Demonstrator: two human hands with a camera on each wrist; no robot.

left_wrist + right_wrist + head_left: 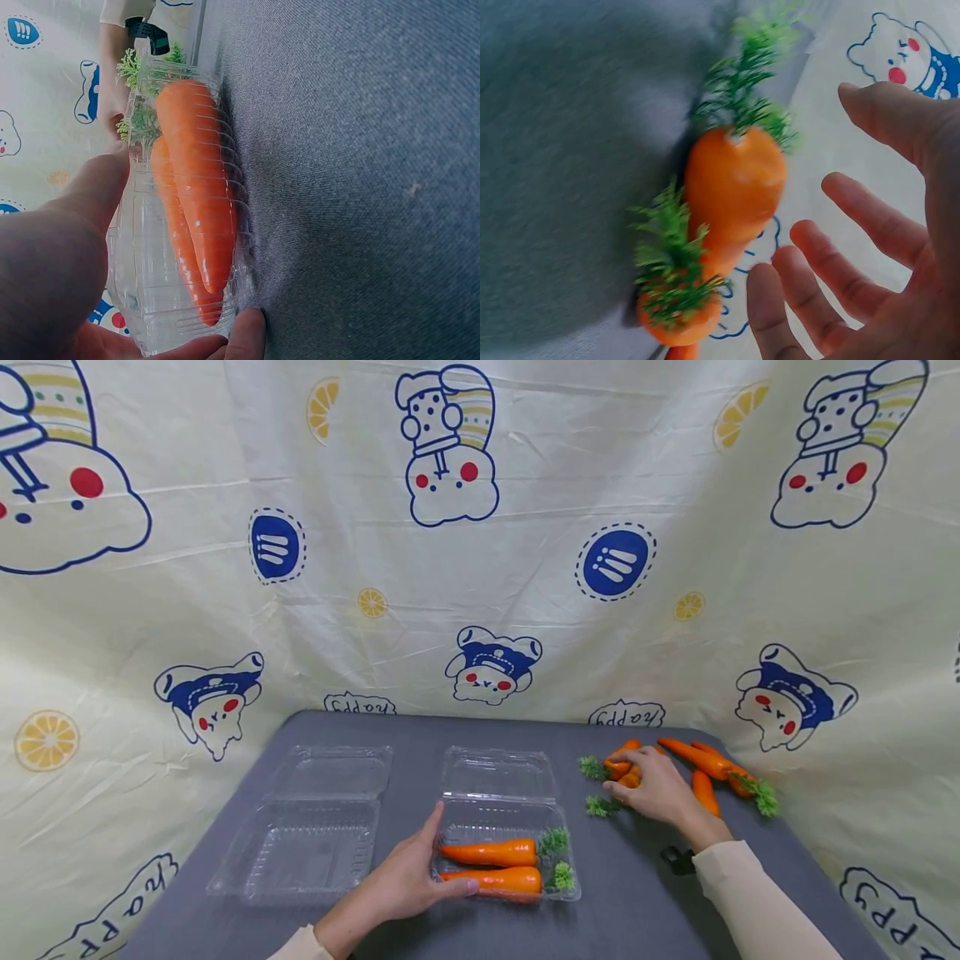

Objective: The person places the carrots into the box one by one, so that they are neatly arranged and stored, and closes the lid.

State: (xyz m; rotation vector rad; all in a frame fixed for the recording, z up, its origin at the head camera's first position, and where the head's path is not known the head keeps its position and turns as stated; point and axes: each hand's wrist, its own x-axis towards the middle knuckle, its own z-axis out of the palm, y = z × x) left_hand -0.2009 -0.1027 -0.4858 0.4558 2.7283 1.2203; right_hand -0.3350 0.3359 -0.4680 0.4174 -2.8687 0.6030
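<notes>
My left hand point(408, 872) holds the left front corner of a clear plastic clamshell box point(487, 817), its lid laid back. Its thumb lies over the front rim, and in the left wrist view the fingertips point(247, 334) curl at the box's end. Two carrots point(495, 852) with green tops lie side by side inside, tips to the left. At the right, my right hand point(660, 785) reaches over a few carrots point(617, 768). The right wrist view shows its fingers spread, beside a carrot point(735, 176) with a leafy top and apart from it.
A second clear box point(315, 852) stands open on the left of the grey table point(420, 735). More carrots point(701, 758) lie in a loose pile at the right edge. A printed curtain point(540, 577) hangs behind the table. A black strap point(677, 860) is at my right wrist.
</notes>
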